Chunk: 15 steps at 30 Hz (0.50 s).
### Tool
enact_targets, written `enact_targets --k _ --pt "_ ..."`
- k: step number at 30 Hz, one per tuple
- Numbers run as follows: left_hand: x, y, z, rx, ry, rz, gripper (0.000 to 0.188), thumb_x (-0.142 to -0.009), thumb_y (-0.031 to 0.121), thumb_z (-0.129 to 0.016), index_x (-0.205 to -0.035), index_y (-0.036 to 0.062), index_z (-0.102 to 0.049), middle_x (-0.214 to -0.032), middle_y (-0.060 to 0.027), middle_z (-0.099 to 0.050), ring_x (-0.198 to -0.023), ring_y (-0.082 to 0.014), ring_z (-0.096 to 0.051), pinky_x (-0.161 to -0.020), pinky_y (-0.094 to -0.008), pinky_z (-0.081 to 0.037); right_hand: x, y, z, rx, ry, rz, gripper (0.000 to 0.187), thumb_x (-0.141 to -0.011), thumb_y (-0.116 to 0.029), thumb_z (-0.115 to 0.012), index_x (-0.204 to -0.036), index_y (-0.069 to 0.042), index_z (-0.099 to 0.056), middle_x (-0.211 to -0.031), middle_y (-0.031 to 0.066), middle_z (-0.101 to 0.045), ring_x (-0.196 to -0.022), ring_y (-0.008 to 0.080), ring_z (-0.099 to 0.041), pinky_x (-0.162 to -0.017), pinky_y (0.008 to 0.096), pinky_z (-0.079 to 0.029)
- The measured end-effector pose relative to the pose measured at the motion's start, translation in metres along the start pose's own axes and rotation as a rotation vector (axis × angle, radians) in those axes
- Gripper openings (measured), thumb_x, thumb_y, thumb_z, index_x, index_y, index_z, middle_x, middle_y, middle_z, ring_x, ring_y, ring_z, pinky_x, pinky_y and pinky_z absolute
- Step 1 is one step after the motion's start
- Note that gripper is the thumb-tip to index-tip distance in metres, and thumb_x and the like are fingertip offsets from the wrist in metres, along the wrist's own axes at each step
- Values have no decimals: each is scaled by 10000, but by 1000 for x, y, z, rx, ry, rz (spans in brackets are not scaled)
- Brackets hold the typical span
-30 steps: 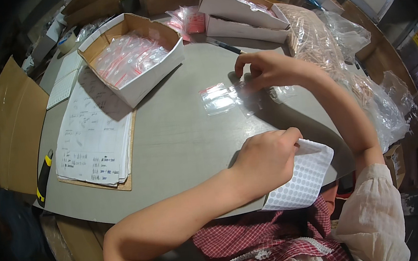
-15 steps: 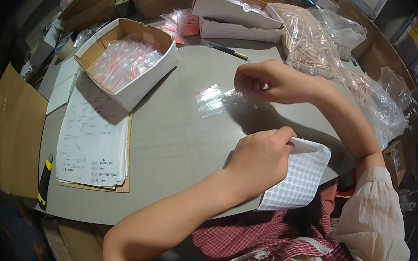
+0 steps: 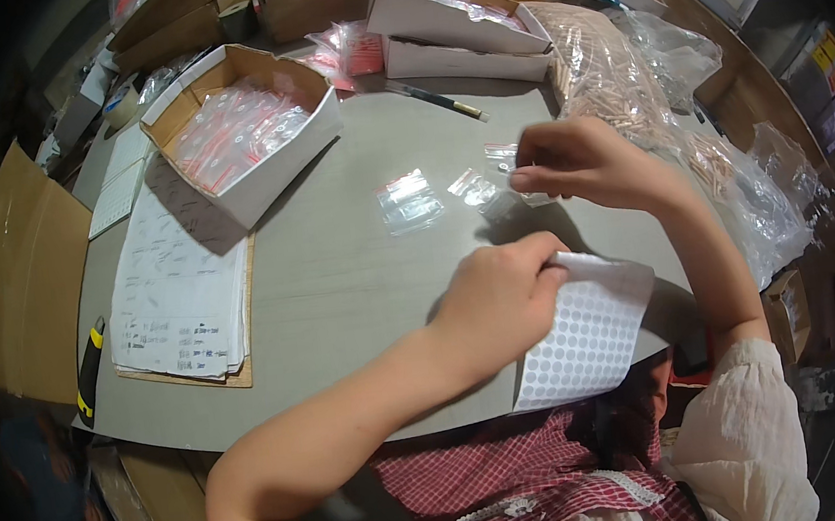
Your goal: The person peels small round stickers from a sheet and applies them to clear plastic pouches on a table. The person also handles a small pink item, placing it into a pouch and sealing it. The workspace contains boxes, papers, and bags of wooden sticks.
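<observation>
My left hand (image 3: pixel 507 297) is closed on the upper edge of a white sheet of round grey stickers (image 3: pixel 586 335), which hangs over the table's near edge. Beyond it, my right hand (image 3: pixel 584 164) hovers low over the table with curled fingers. Its fingertips are close to a small clear zip bag (image 3: pixel 501 155), partly hidden behind them; whether something small is pinched there, I cannot make out. Left of that hand lies another small clear zip bag (image 3: pixel 474 188). Farther left are clear zip bags (image 3: pixel 410 201) with a red line, lying flat.
A white cardboard box (image 3: pixel 279 178) full of small bags stands at the back left, beside papers on a clipboard (image 3: pixel 180 303). Stacked white boxes (image 3: pixel 469 60) and a pen (image 3: pixel 437 100) are at the back. A large bag of wooden pegs (image 3: pixel 604 62) lies right. A yellow-black cutter (image 3: pixel 92 372) rests left.
My right hand has moved slightly right, uncovering more of the small clear bags beneath it. My left hand still holds the sticker sheet. The whole view has shifted a little.
</observation>
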<state>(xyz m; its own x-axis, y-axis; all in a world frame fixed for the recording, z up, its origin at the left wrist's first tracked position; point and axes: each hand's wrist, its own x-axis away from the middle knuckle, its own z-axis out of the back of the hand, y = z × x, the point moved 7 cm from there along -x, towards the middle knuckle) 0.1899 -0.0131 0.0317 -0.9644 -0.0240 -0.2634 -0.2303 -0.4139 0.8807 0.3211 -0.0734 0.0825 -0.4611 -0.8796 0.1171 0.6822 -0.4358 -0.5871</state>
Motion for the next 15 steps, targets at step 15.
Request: enact_targets --k 15 --pt "-6 -25 0 363 -82 318 134 -952 90 -704 -1048 -3 -700 -898 1 -683 -793 -46 -604 -692 -211 -479 119 26 -13 -358 235 -48 260 -937 -176 -749 -1091 21 -681 -964 39 -711 -873 94 -631 -761 259 -507"
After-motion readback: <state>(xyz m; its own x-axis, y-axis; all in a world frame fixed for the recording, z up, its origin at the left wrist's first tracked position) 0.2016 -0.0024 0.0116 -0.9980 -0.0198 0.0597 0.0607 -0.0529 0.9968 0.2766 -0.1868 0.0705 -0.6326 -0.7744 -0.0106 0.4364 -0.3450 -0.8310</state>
